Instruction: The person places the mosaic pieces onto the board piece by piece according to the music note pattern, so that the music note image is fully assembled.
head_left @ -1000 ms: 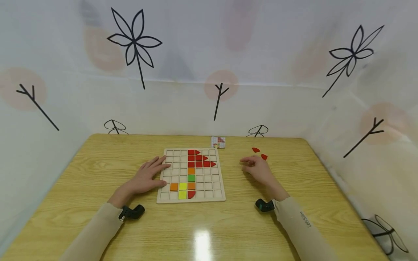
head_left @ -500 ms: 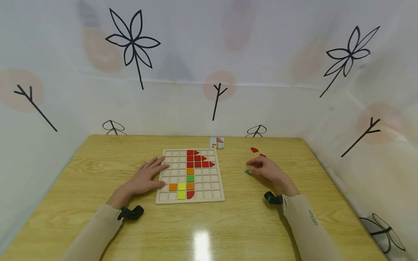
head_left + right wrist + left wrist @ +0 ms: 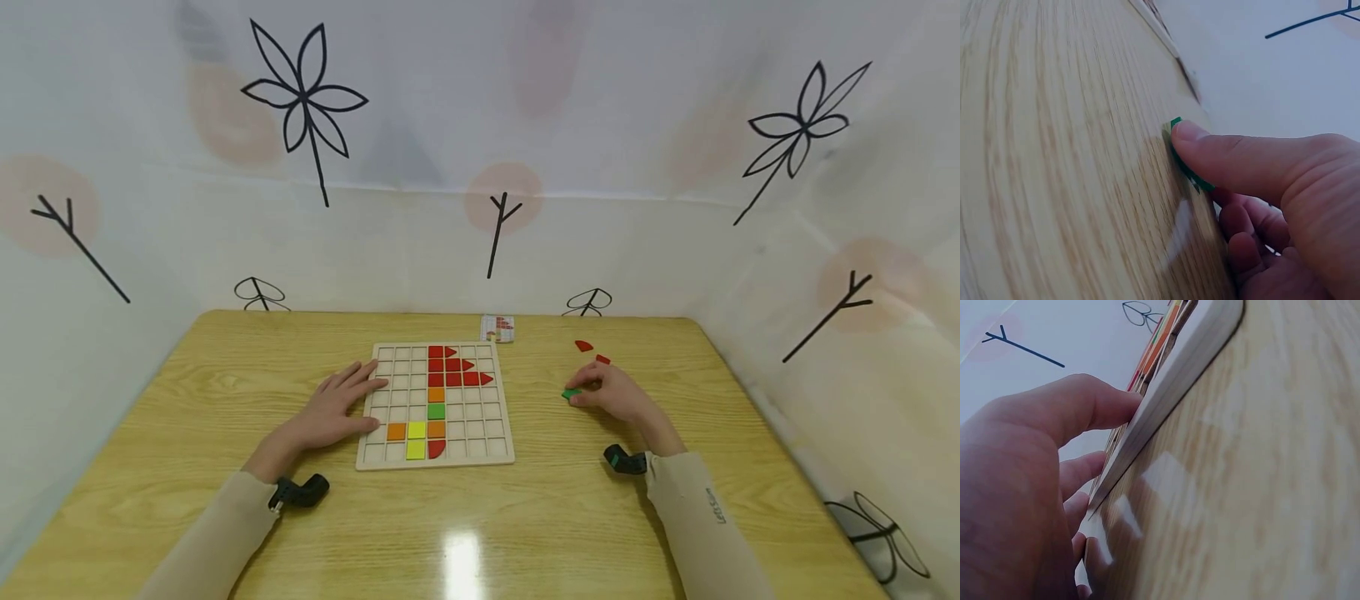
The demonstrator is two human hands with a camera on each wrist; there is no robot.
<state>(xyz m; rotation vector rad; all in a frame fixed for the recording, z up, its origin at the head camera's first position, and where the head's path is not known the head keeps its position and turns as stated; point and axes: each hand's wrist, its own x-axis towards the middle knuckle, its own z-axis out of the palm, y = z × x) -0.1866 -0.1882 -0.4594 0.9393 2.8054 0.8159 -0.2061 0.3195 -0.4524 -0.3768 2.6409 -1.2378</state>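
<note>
A wooden grid board (image 3: 472, 419) lies on the table with red, orange, yellow and green pieces in some of its squares. My left hand (image 3: 330, 408) rests along its left edge, fingers spread and thumb on the rim. In the left wrist view, that thumb touches the pale board edge (image 3: 1163, 400). To the right of the board, my right hand (image 3: 611, 393) pinches a small green piece (image 3: 567, 394) between thumb and fingers. Close up in the right wrist view, the thumb covers much of the green piece (image 3: 1180, 161), low at the tabletop.
Two loose red pieces lie beyond my right hand: a rounded one (image 3: 583, 345) and another (image 3: 603, 359) close to the knuckles. A small printed card (image 3: 498, 327) sits behind the board. Patterned cloth (image 3: 420, 242) surrounds the wooden table (image 3: 375, 533).
My right hand has shifted right from bare table beside the board, the green piece has come into view, and thumb and fingers have closed on it. The left hand stays put.
</note>
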